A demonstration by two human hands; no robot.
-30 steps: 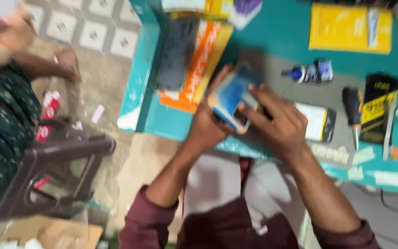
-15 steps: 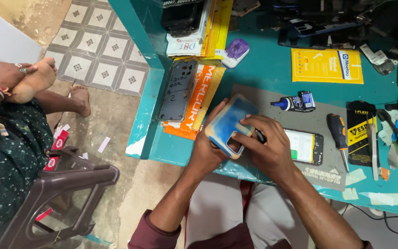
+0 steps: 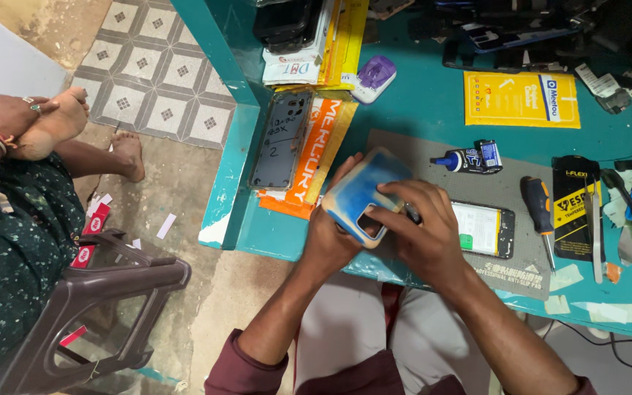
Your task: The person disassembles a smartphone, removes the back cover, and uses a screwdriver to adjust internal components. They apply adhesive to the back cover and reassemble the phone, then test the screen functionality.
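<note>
Over the near edge of the teal-painted workbench [image 3: 433, 110], a blue and cream soft plastic phone case [image 3: 360, 192] is held up between both hands, its back and rounded camera cut-out turned to the camera. The left hand [image 3: 328, 238] is closed around the case's lower left edge, fingers wrapped behind it. The right hand [image 3: 424, 232] is curled over the lower right corner, fingertips pressed at the cut-out.

Just right of the hands, a bare phone body with a pale battery and a green sticker [image 3: 483, 228] is laid on a grey rubber work mat [image 3: 506, 192]. Beyond it lie a small blue-capped glue tube with a dark label [image 3: 469, 158], a black-and-orange-handled screwdriver [image 3: 539, 212] and a black rectangular tool package with yellow print [image 3: 576, 206]. A yellow flat rectangular packet [image 3: 521, 99] is placed farther back. To the left, an orange long flat box with white lettering [image 3: 314, 161] is partly covered by a grey phone frame [image 3: 281, 139], and a purple and white small packet [image 3: 374, 77] sits above.

A seated person in dark green patterned cloth [image 3: 9, 249] is seen at the left.
</note>
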